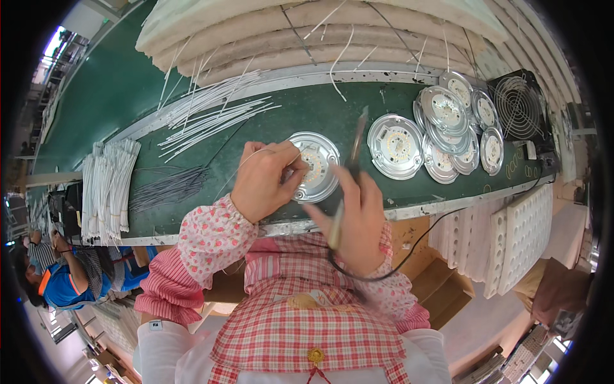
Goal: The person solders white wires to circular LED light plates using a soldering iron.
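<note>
In front of me a round silver LED lamp plate (322, 187) lies on the green bench top, with small yellowish chips on its face. Over its left part is my left hand (265, 178), fingers pinched together around a thin pale wire (236, 173) that loops back over the hand. My right hand (359, 221) is closed on a soldering iron (355, 146), its tip pointing up and away, right of the plate. A black cord (419, 246) trails from the iron. The right hand is slightly blurred.
Another lamp plate (396, 147) lies to the right, beside a pile of similar plates (444, 112) and a black fan (515, 105). White wires (214, 118), grey wires (169, 187) and a white bundle (109, 189) lie left. Foam sheets (320, 38) are stacked behind. A co-worker (77, 275) is far left.
</note>
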`<action>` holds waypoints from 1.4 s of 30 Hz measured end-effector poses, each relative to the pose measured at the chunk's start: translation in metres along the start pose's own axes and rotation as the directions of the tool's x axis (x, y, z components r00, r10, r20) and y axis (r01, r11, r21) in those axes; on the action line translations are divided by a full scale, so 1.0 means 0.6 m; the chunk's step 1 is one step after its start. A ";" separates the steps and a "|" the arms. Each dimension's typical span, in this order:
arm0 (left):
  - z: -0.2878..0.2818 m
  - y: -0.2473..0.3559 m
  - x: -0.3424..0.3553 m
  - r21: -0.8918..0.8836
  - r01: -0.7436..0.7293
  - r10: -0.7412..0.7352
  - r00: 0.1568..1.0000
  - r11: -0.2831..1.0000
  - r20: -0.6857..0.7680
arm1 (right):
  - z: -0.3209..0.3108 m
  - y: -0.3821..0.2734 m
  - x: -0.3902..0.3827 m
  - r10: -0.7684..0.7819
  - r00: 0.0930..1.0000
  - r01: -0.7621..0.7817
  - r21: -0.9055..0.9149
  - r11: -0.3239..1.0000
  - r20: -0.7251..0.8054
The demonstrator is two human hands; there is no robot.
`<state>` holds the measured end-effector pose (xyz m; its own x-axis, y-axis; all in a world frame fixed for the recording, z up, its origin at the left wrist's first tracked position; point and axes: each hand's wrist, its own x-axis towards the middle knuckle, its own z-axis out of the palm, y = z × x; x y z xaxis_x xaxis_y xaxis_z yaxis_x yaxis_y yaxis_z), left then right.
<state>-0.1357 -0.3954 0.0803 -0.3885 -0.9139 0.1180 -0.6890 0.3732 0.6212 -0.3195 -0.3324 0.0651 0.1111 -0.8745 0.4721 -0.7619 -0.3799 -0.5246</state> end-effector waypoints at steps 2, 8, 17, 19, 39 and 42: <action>0.001 -0.001 -0.002 0.010 -0.009 0.009 1.000 1.000 -0.006 | 0.032 -0.006 0.010 0.036 0.999 -0.036 0.014 0.999 0.015; -0.015 -0.014 0.006 0.024 -0.104 0.104 0.995 0.994 0.007 | 0.023 0.001 0.011 0.032 0.996 -0.038 0.074 0.997 0.078; -0.072 -0.017 0.004 -0.484 -0.099 0.199 0.967 0.869 0.161 | -0.051 -0.008 0.018 0.238 0.952 -0.296 0.371 0.880 0.195; -0.076 -0.018 0.003 -0.523 -0.085 0.210 0.960 0.848 0.184 | -0.059 -0.011 0.017 0.250 0.946 -0.314 0.393 0.864 0.207; 0.021 0.037 -0.086 0.340 -0.178 0.243 0.957 0.923 -0.158 | -0.089 0.039 0.005 0.215 0.970 -0.171 0.316 0.933 -0.111; 0.011 0.035 -0.097 0.107 -0.067 0.082 0.986 0.992 -0.144 | -0.100 0.040 -0.010 0.086 0.992 -0.064 0.219 0.974 -0.094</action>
<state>-0.1316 -0.3335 0.0813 -0.3516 -0.8938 0.2785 -0.7229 0.4483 0.5259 -0.3768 -0.3185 0.0922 -0.0151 -0.8720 0.4894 -0.6095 -0.3800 -0.6958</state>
